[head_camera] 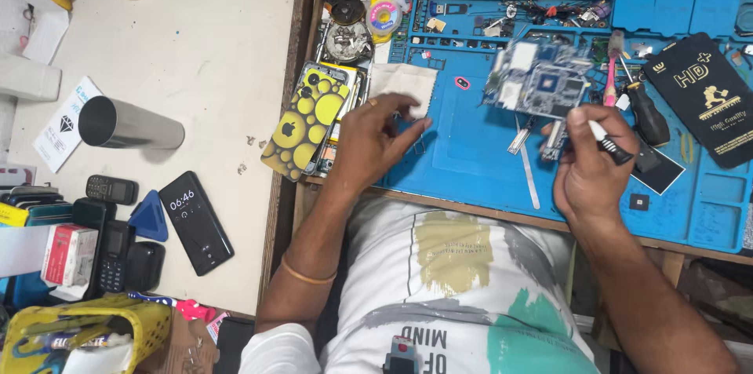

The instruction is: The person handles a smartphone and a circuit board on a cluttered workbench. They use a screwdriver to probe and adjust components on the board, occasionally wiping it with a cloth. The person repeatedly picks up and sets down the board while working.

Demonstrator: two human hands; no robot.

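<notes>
Right hand point(590, 170) closed on a screwdriver point(610, 143), tip up toward a circuit board point(538, 80) lying on the blue mat point(471, 154) just above the knuckles. Left hand point(375, 138) empty, fingers loosely curled, touching a white cloth point(403, 80) beside a yellow phone case point(306, 120).

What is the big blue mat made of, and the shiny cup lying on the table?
The blue mat looks like soft rubber or silicone: matte, with moulded little compartments. The cup lying on its side looks like polished metal, probably steel, as it shines and mirrors light. The right hand holds a tool over the mat; the left hand hovers at its edge.
</notes>
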